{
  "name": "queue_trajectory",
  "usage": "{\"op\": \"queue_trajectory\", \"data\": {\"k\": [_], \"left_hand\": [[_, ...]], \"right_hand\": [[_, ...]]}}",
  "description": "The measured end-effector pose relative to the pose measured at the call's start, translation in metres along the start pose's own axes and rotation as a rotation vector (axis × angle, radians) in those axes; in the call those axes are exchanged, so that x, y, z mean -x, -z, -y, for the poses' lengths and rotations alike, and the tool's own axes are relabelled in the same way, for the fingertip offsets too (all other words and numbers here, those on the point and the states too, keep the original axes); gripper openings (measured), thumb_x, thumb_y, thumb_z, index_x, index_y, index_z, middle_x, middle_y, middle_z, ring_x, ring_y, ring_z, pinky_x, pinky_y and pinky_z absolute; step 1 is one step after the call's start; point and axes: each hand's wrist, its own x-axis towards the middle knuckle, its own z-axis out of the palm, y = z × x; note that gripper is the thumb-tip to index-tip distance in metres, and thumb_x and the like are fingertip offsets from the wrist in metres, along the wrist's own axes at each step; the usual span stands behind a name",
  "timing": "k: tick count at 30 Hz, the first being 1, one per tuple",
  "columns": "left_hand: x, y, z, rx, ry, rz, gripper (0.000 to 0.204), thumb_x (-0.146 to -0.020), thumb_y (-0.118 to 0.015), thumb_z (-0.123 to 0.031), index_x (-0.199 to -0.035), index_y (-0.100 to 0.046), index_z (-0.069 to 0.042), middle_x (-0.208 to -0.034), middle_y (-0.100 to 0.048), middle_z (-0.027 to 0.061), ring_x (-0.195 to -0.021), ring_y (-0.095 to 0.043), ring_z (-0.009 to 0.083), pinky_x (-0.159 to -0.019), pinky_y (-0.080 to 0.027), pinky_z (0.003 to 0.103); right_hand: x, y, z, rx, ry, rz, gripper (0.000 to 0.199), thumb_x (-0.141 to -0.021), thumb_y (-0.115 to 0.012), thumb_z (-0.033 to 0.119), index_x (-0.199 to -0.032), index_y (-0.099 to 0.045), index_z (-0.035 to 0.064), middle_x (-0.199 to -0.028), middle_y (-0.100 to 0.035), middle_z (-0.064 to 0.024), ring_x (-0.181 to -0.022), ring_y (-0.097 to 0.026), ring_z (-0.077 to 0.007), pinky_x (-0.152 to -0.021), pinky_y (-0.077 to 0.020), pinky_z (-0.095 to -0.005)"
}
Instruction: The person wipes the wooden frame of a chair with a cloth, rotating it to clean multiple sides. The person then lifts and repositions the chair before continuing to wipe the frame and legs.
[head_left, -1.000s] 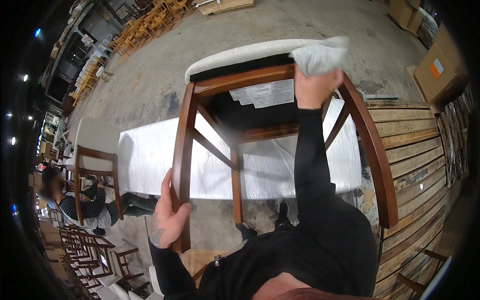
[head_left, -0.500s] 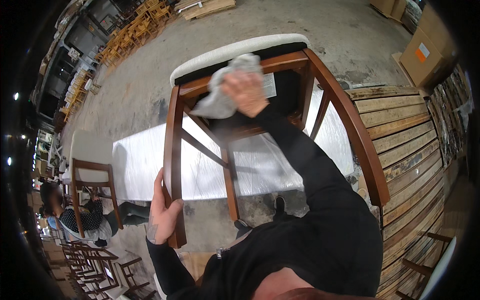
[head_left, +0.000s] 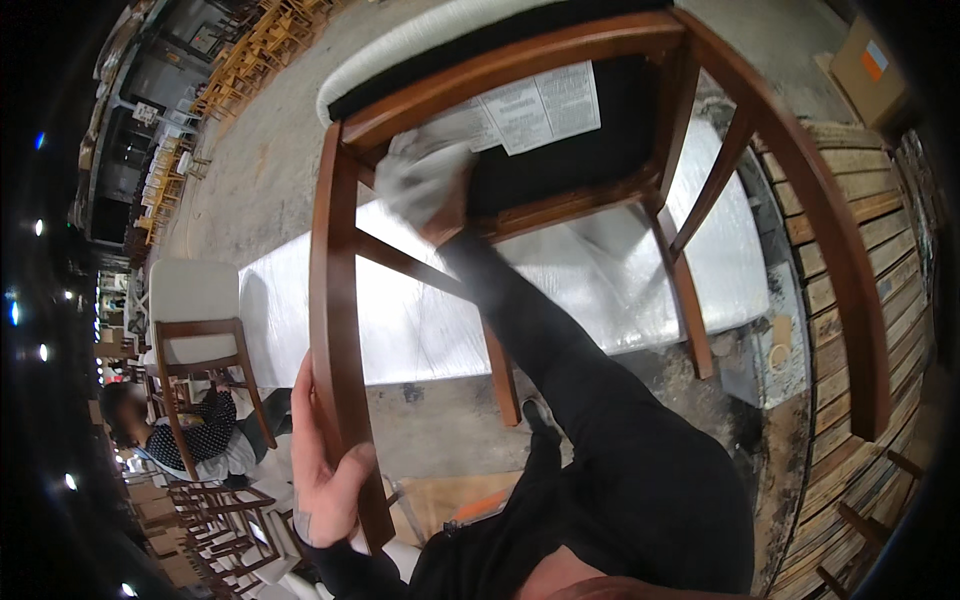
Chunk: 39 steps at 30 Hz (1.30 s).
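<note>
An upholstered wooden chair (head_left: 590,45) is tipped up before me, its underside facing me and its pale padded edge away from me. My left hand (head_left: 328,470) is wrapped round the lower end of its brown left leg (head_left: 335,290). Inside the frame, my right hand (head_left: 450,212), blurred by motion, holds a pale grey cloth (head_left: 425,165) near the corner where the left leg meets the seat rail. The cloth hides most of the fingers. A printed white label (head_left: 540,108) lies on the black underside, partly covered by the cloth.
A surface wrapped in shiny white plastic (head_left: 600,285) stretches beneath the chair. Slatted wooden pallets (head_left: 850,330) and a cardboard box (head_left: 868,75) stand on the right. At left, a person (head_left: 195,430) sits behind another pale-backed chair (head_left: 195,300), with several chairs beyond.
The chair has come closer and higher in view. My right hand has moved the cloth left and down toward the left corner, uncovering more of the label. My left hand still grips the leg.
</note>
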Motion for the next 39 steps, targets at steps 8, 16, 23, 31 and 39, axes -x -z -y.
{"op": "queue_trajectory", "data": {"k": [8,16,23,31,39], "left_hand": [[-0.001,0.001,0.002,-0.096,0.001,0.005,0.098,-0.066,-0.058,-0.012,-0.156,-0.021,-0.002,-0.149,-0.039,0.0171,-0.137,-0.04,0.0274,-0.116,-0.026,0.036],[-0.001,0.009,0.004,-0.018,-0.008,0.066,0.098,-0.066,-0.057,-0.006,-0.156,-0.018,-0.003,-0.154,-0.032,0.017,-0.142,-0.033,0.0267,-0.118,-0.021,0.036],[0.0,0.007,0.009,0.197,0.083,-0.006,0.103,-0.067,-0.071,-0.018,-0.154,-0.019,0.002,-0.126,-0.052,0.0181,-0.09,-0.062,0.0221,-0.064,-0.051,0.028],[-0.004,-0.001,0.016,0.211,-0.036,-0.019,0.104,-0.067,-0.076,-0.019,-0.153,-0.022,0.004,-0.117,-0.054,0.0169,-0.077,-0.061,0.0183,-0.048,-0.052,0.024],[-0.005,0.019,0.024,0.138,-0.078,0.2,0.091,-0.085,-0.066,0.002,-0.157,-0.011,-0.001,-0.117,-0.057,0.0207,-0.081,-0.06,0.0216,-0.064,-0.049,0.03]], "right_hand": [[0.072,0.024,0.059,2.143,-0.053,0.234,0.032,-0.092,-0.054,0.031,-0.115,-0.063,0.0104,-0.109,-0.065,-0.0075,-0.111,-0.058,-0.0262,-0.103,-0.0414,-0.0414],[0.103,0.065,0.193,2.457,-0.362,0.895,0.023,-0.085,-0.055,0.017,-0.101,-0.066,0.0052,-0.106,-0.062,-0.0065,-0.105,-0.056,-0.0274,-0.088,-0.0461,-0.0434],[0.077,0.097,0.24,2.441,0.068,-0.443,0.042,-0.083,-0.058,0.012,-0.124,-0.059,0.0019,-0.131,-0.054,-0.0182,-0.125,-0.047,-0.0411,-0.105,-0.0354,-0.0546],[0.127,0.057,0.079,2.252,-0.185,0.312,0.023,-0.078,-0.056,0.011,-0.099,-0.062,0.0057,-0.11,-0.059,-0.016,-0.111,-0.055,-0.0322,-0.097,-0.0412,-0.0465],[0.046,0.088,0.286,2.728,-0.012,0.232,0.027,-0.076,-0.062,0.012,-0.102,-0.067,0.0102,-0.102,-0.06,-0.0073,-0.099,-0.059,-0.0292,-0.08,-0.0469,-0.0439]]}}
